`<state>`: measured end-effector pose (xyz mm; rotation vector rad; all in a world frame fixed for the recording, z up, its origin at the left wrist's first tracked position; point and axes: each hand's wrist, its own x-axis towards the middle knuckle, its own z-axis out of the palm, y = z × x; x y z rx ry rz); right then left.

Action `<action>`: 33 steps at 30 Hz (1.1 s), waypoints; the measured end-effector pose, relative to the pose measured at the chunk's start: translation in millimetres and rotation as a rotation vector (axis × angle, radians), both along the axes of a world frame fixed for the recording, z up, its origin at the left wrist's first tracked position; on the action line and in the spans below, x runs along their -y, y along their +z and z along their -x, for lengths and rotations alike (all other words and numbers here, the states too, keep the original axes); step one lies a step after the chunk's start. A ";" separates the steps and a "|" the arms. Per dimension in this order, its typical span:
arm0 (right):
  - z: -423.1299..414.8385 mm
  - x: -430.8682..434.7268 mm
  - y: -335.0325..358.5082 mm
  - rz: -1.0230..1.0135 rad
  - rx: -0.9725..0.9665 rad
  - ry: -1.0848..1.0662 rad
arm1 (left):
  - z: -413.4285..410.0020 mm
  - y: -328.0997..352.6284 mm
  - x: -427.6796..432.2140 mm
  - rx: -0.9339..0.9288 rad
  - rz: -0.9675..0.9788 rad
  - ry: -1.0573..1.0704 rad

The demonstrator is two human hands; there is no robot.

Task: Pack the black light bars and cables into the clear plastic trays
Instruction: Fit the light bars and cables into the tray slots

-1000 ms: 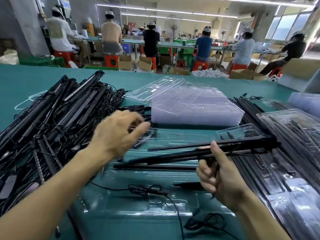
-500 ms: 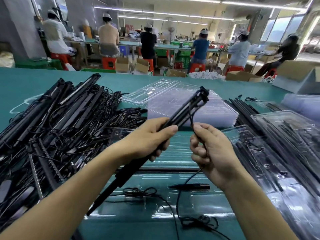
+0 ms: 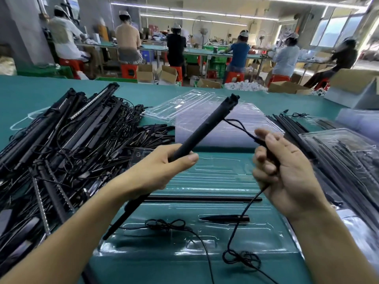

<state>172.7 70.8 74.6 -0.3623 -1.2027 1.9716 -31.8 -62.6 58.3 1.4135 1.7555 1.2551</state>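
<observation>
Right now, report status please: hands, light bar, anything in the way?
Left hand grips light bar, tilted above tray. Right hand holds its cable. Tray below already holds a second bar.

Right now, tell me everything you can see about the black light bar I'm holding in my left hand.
The light bar is a long, slim, matte black rod, plastic by its look, with a knobbly cap at its far end. It is tilted, far end raised up and to the right, near end low over the clear tray. The left hand grips it about mid-length. A thin black cable leaves it near the cap and runs to the right hand, which pinches it.
</observation>
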 end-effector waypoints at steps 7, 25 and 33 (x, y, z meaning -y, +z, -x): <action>9.0 16.2 -16.4 -0.301 0.209 0.037 | -21.0 21.8 15.4 -0.666 -0.011 0.237; 14.0 23.8 -27.8 0.042 -0.216 0.139 | -26.3 23.2 22.0 -0.959 -0.289 0.197; 19.5 25.2 -33.7 0.056 -0.179 0.341 | -32.3 20.5 20.0 -1.001 -0.243 0.206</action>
